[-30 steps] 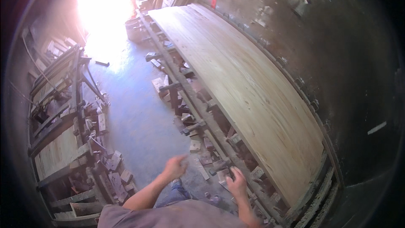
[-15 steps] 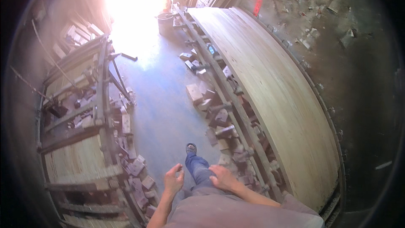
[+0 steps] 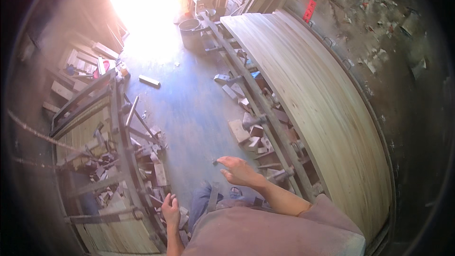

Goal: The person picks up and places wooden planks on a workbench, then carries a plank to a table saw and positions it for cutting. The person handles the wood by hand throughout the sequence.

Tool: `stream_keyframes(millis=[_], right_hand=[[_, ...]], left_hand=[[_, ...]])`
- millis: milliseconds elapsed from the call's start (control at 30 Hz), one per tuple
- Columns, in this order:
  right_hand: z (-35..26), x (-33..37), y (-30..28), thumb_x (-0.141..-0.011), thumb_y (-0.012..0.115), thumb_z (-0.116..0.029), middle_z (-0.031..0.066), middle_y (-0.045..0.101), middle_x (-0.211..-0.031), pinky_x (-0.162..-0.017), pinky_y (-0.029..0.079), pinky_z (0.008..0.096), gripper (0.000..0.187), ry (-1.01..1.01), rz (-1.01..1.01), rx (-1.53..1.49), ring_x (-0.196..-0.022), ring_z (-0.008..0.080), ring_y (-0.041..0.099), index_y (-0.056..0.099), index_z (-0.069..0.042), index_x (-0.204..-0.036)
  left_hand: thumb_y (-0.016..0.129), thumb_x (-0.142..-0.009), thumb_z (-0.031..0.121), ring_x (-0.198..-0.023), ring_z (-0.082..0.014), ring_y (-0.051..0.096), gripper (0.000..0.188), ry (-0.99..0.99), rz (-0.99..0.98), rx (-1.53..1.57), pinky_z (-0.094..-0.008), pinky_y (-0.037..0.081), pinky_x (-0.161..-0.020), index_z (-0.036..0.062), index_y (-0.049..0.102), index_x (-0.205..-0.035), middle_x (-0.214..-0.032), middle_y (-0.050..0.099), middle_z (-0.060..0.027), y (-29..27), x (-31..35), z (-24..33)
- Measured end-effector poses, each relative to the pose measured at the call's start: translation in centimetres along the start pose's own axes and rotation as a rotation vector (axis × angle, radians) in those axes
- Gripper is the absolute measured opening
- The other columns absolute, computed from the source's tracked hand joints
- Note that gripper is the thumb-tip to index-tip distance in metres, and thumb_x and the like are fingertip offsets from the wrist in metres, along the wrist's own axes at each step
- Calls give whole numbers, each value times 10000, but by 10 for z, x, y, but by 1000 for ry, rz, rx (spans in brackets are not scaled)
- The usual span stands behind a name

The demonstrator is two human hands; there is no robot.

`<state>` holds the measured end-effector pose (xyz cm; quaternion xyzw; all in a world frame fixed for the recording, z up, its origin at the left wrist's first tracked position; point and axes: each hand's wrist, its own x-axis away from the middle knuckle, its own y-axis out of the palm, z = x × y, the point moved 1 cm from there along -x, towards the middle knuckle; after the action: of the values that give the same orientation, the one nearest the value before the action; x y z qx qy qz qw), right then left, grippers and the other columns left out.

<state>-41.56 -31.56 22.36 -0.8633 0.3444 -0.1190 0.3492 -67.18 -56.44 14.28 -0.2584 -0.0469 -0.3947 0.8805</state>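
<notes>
My left hand (image 3: 171,212) hangs low beside the left rack, its fingers loosely bent and apart with nothing in them. In front of my body my right hand (image 3: 241,171) reaches across to the left, fingers stretched out and holding nothing. A small dark speck (image 3: 215,162) shows by its fingertips; I cannot tell if it lies on the floor. To my right a wide panel of joined pale wood boards (image 3: 322,109) leans along a metal rack (image 3: 270,114). Neither hand touches the panel.
On the left stands another metal rack (image 3: 124,156) with boards. Wood offcuts (image 3: 241,132) lie along both sides of the floor aisle (image 3: 187,118). A loose wood stick (image 3: 149,81) is farther ahead, with a bucket (image 3: 190,33) near the bright opening. A red strip (image 3: 309,11) hangs behind the panel.
I have moved forward along the aisle, and the racks have shifted in view. My left hand has dropped lower and left; my right hand has risen, reaching further forward.
</notes>
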Motion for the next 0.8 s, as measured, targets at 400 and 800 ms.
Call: stream_keyframes(millis=[400, 800], right_hand=[[65, -315, 20, -858, 650, -161, 160, 676, -1185, -922, 541, 454, 368, 164, -221, 63, -1064, 377, 659, 656, -49, -1208], [198, -616, -68, -897, 634, -211, 192, 663, -1241, -989, 512, 461, 373, 478, -7, 8, -1132, 383, 640, 654, -50, -1233]], left_hand=[[569, -936, 89, -968, -162, 665, 322, 29, -282, -32, -293, 511, -859, -104, 644, -1184, -1073, 732, -147, 21, -382, 100], [608, -998, 108, -1120, -212, 659, 383, 341, -228, 74, -316, 496, -978, -135, 565, -1290, -1186, 712, -176, 105, -817, 362]])
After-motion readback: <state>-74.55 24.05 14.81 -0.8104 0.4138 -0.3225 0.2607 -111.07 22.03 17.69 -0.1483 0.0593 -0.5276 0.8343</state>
